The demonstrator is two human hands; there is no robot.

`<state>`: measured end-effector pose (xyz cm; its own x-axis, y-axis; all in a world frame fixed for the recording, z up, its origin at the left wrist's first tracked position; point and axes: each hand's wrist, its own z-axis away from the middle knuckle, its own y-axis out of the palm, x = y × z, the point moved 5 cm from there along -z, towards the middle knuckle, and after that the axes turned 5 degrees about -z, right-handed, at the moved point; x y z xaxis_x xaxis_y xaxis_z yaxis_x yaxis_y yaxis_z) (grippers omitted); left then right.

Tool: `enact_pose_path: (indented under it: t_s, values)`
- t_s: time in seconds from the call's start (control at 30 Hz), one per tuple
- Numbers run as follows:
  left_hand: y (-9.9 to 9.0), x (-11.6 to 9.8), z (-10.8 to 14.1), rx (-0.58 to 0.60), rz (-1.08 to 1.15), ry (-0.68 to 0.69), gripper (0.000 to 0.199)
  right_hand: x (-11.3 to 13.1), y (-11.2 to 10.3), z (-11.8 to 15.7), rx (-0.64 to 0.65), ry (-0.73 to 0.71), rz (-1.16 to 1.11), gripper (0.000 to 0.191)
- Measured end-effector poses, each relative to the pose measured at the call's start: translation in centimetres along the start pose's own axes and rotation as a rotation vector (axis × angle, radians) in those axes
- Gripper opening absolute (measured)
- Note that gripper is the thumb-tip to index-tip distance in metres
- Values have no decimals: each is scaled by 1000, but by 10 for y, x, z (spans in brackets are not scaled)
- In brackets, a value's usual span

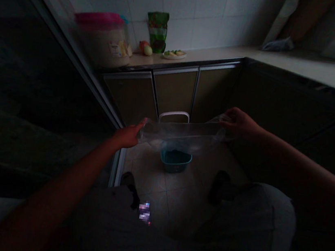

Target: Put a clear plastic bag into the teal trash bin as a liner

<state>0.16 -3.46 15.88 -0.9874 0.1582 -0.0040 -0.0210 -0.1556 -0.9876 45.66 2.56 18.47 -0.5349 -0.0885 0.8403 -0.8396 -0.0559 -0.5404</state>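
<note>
Clear thin plastic sheet (pixel 182 132) stretched mid-view, pinched at both ends: left hand's (pixel 127 136) fingers near 9 o'clock, right hand's (pixel 239 123) near 3. Teal plastic basin (pixel 174 168) on tiled floor (pixel 185 190), sheet's 6 o'clock. Pink-lidded translucent round tub (pixel 99 44) on pale counter (pixel 212 52), 10 o'clock.

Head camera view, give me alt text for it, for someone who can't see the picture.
A person's left hand and right hand hold clear plastic stretched between them, partly overlapping a teal bin on a tiled floor. Behind, in dim light, a counter holds a pink-lidded container, a green packet and a plate of food.
</note>
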Motion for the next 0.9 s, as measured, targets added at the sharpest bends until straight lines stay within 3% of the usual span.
enact_pose_path:
  t_s: [0.2,0.33,0.47,0.6,0.7,0.83,0.9]
  values:
    - [31,-8,-3,83,2,-45,109,1,4,14,-129,-94,201,47]
    - [51,-18,-5,80,65,-12,107,-9,18,15,-82,-182,304,44]
    - [70,-32,-6,40,205,27,97,-19,30,15,-23,-182,334,38]
    - [85,-39,-9,17,337,-5,91,0,42,37,-66,-218,466,31]
    - [92,-42,-14,-19,483,29,90,26,74,66,-16,-309,467,23]
    - [98,-47,-18,-20,630,69,89,34,154,97,396,-311,184,33]
    - [98,-51,-17,4,627,83,92,28,194,99,508,-314,40,43]
